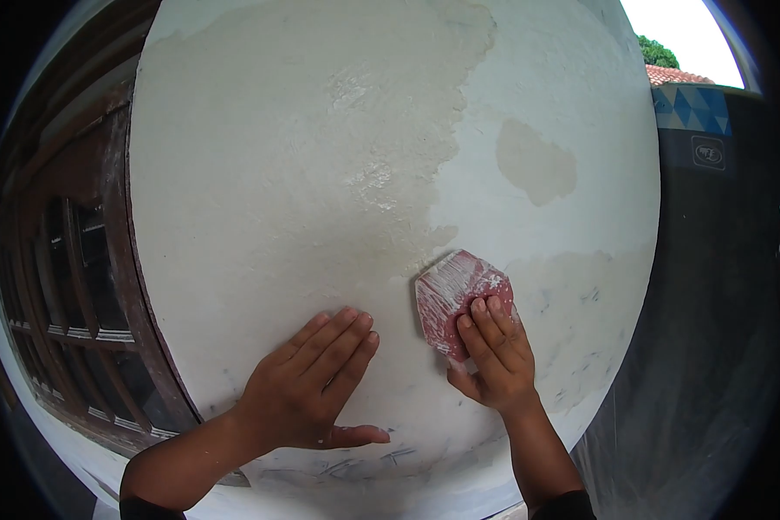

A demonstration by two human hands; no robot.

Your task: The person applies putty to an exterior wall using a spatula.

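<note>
A red scraper (446, 299), smeared with white paste, lies against the pale wall (277, 199) right of centre. My right hand (494, 355) holds it, with fingers pressed on its lower right face and the thumb at its lower edge. To the left, my left hand (312, 377) rests flat on the wall, its fingers stretched upward and its thumb out to the right, with nothing in it. Damp beige plaster covers the upper left of the wall, with shiny wet spots. A separate beige patch (536, 162) shows at the upper right.
A dark brown wooden window frame with glass panes (100, 269) borders the wall on the left. On the right stands a dark panel (711, 260) with a blue patterned band (692, 108). Roof tiles (676, 76) and a green tree (657, 54) show beyond.
</note>
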